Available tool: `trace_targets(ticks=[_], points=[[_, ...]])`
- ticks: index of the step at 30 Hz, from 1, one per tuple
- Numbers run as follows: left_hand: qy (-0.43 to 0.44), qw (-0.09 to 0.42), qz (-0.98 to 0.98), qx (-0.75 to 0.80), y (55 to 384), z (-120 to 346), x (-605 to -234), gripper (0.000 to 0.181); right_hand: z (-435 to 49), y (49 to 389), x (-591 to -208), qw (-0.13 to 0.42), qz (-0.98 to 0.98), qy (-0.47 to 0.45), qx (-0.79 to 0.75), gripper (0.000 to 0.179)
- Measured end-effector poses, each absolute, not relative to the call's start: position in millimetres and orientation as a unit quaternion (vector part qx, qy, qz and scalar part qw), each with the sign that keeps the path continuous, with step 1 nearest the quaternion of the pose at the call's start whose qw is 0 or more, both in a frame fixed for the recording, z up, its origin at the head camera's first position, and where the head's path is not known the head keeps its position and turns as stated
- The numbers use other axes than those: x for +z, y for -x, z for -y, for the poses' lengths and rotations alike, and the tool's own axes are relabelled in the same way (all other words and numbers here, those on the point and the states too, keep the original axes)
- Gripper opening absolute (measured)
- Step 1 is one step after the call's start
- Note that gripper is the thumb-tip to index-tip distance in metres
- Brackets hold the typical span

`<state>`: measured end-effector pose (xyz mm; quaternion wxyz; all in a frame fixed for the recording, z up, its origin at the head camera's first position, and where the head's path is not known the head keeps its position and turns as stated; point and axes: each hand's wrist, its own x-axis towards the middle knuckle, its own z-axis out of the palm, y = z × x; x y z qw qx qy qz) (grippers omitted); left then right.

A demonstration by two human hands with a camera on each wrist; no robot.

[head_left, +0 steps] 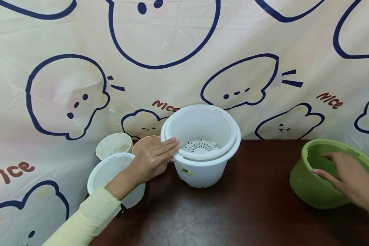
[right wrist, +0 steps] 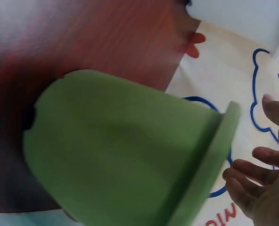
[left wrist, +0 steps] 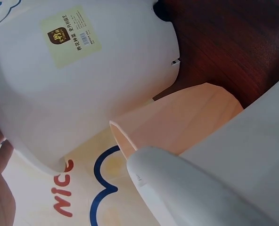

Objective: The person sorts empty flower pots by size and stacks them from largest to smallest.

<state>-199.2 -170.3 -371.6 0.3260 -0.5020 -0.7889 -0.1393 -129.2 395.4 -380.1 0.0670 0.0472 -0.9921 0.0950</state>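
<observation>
A white flowerpot (head_left: 200,174) stands upright at the middle of the table, with a second white pot (head_left: 203,131) with a slotted bottom nested inside it. My left hand (head_left: 152,159) rests at the left side of their rims, its fingers fairly straight. In the left wrist view, the white pot's yellow label (left wrist: 71,36) faces the camera. At the far right stands a green pot (head_left: 316,184). My right hand (head_left: 350,177) hovers over its opening, fingers spread and thumb near the rim. In the right wrist view, nothing is between the fingers (right wrist: 252,172).
Left of the white pots stand another white pot (head_left: 95,177), a small cream pot (head_left: 110,141) and a peach pot (head_left: 144,141), partly hidden by my left hand. A patterned cloth (head_left: 172,85) hangs behind the dark wooden table (head_left: 258,198).
</observation>
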Motion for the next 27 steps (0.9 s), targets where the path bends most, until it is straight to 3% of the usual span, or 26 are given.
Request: trace_targets(ticks=[4, 12, 21, 27], points=[[0.501, 0.324, 0.790, -0.141, 199, 170, -373, 0.048, -409, 121, -390, 0.025, 0.994, -0.025, 0.106, 0.083], [0.497, 0.322, 0.792, -0.148, 199, 170, -372, 0.048, -417, 105, -402, 0.052, 0.995, -0.014, 0.087, 0.080], [0.494, 0.314, 0.795, -0.160, 198, 170, -372, 0.047, -420, 88, -425, 0.182, 0.976, -0.101, 0.062, 0.056], [0.496, 0.315, 0.794, -0.156, 199, 170, -373, 0.047, -416, 81, -431, 0.277, 0.947, -0.161, 0.031, 0.087]])
